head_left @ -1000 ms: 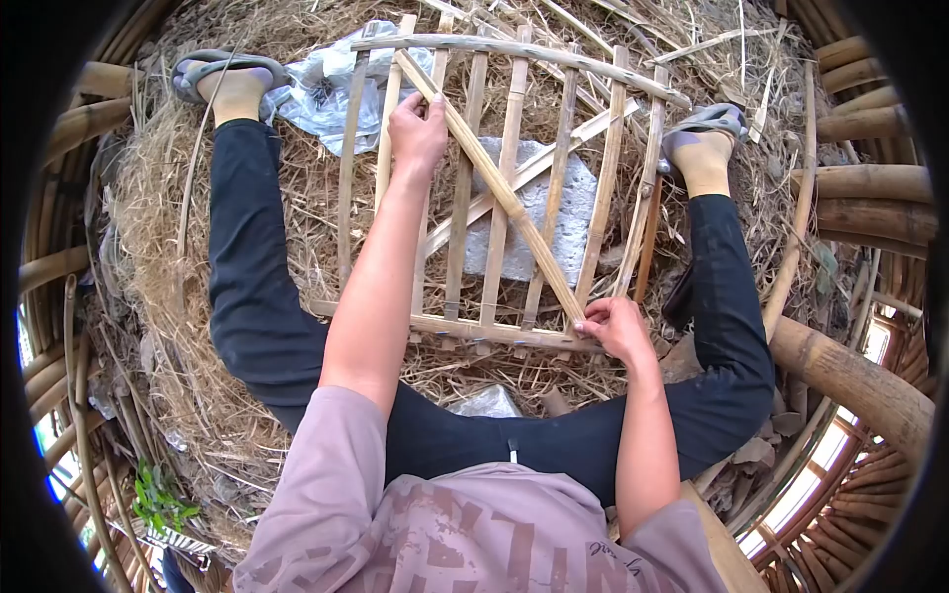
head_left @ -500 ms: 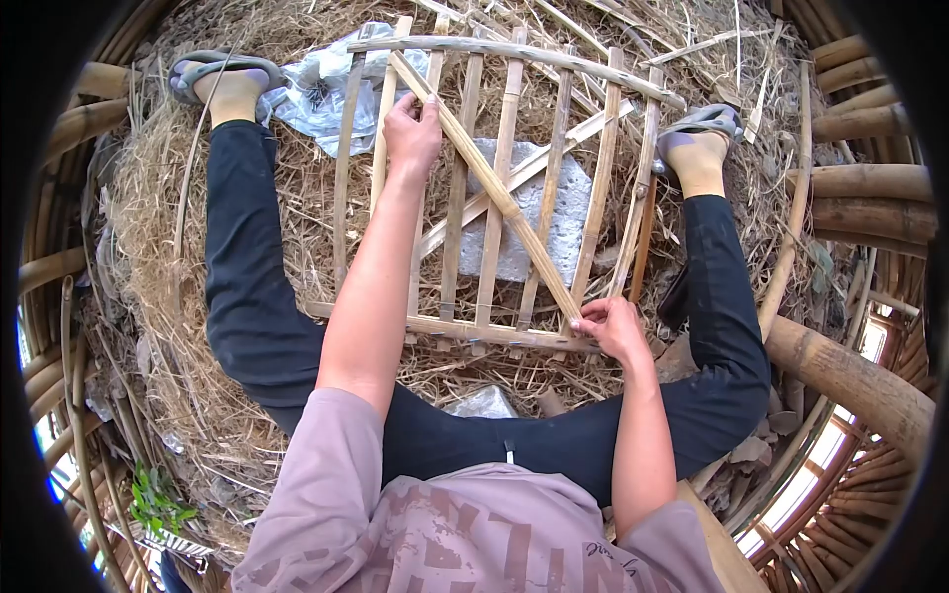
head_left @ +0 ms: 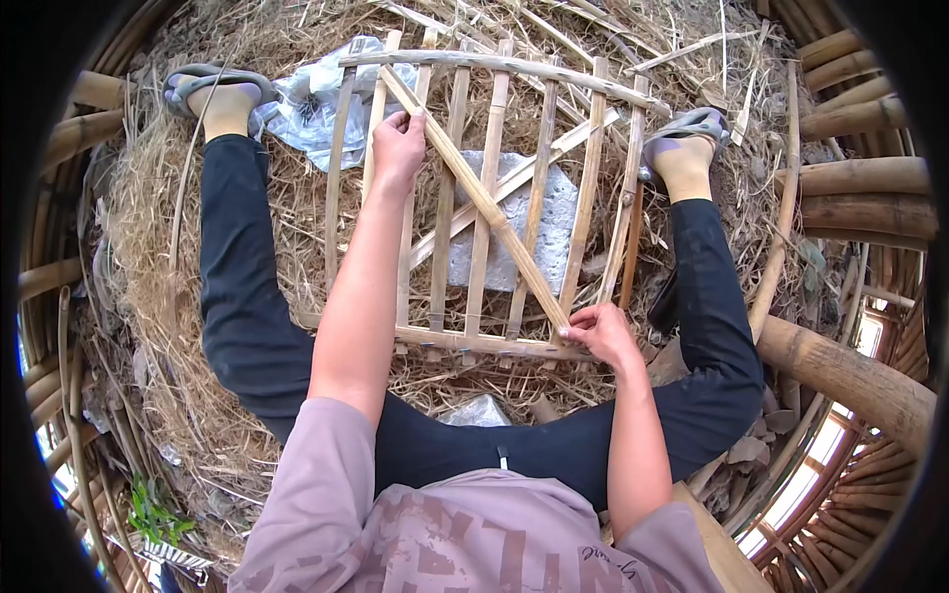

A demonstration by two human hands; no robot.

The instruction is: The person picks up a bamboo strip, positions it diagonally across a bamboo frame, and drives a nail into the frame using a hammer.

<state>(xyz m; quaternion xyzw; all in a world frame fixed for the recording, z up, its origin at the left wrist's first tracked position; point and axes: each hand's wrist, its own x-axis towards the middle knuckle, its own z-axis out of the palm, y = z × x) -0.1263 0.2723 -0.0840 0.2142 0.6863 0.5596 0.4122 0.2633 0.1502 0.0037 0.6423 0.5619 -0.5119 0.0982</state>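
Note:
A bamboo frame (head_left: 484, 343) of several upright slats between two cross rails lies in front of me, between my legs. Across its top runs a loose bamboo strip (head_left: 479, 198), slanting from the far left corner to the near right one. My left hand (head_left: 398, 148) pinches the strip near its upper end. At its lower end, my right hand (head_left: 601, 333) grips it with thumb and fingers, close to the near rail. Another pale strip (head_left: 539, 178) slants the opposite way beneath the slats. Under the frame rests a grey stone block (head_left: 549, 227).
Dry straw (head_left: 158, 217) covers the ground. A crumpled clear plastic bag (head_left: 316, 119) lies at the far left, by my left foot. Loose bamboo splints are scattered beyond the frame. A thick bamboo pole (head_left: 850, 381) juts in from the right, and bamboo walls curve on both sides.
Both hands keep their hold on the strip, which lies across the frame much as before. The whole view has shifted slightly, with the frame appearing a little lower and further left.

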